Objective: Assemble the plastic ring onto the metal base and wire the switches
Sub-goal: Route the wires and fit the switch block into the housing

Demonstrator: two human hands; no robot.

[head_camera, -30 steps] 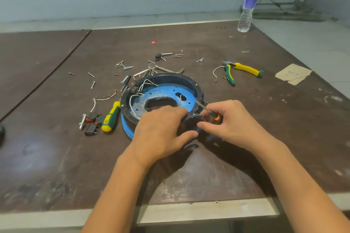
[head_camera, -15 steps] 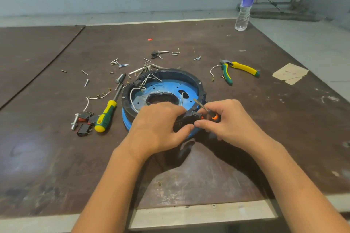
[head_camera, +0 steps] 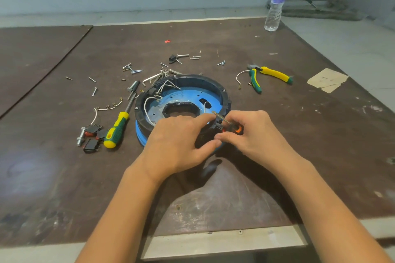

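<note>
Left hand (head_camera: 177, 145) curled over near rim of black plastic ring (head_camera: 222, 92), ring seated on blue metal base (head_camera: 186, 97) just beyond both hands, right hand (head_camera: 254, 136) pinching small orange-handled screwdriver (head_camera: 234, 127), spare switches (head_camera: 92, 139) well left of left hand

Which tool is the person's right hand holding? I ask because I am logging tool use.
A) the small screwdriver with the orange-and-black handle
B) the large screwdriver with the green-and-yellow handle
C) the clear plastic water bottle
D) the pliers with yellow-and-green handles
A: the right hand pinches the small screwdriver with the orange-and-black handle at the near rim of the black plastic ring, which the left hand grips.
</note>
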